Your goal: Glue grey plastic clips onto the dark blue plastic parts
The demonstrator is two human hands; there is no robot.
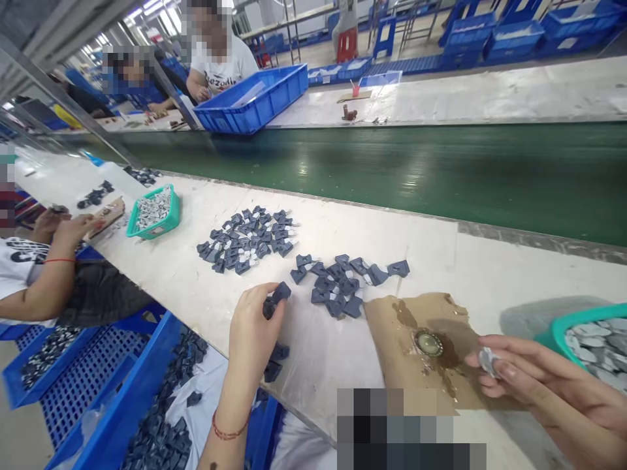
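Observation:
My left hand (255, 326) is closed around a couple of dark grey-blue plastic parts (281, 293), held just above the white table. Two more such parts (277, 362) lie by its wrist at the table edge. My right hand (533, 378) pinches a small light-grey piece (488, 361) between thumb and fingers. It is over the right edge of a brown cardboard sheet (396, 326) with wet stains. On that sheet sits a small round dish (428, 343) holding something pale. Past my left hand, dark parts with light tabs lie in a near cluster (337, 281) and a farther one (245, 238).
A green basket (556, 333) of grey pieces stands at the right, another green basket (166, 225) at the left. Below the table edge, a blue crate (125, 385) holds many dark parts. A green conveyor belt (362, 170) runs behind. Co-worker's hands (73, 228) work at left.

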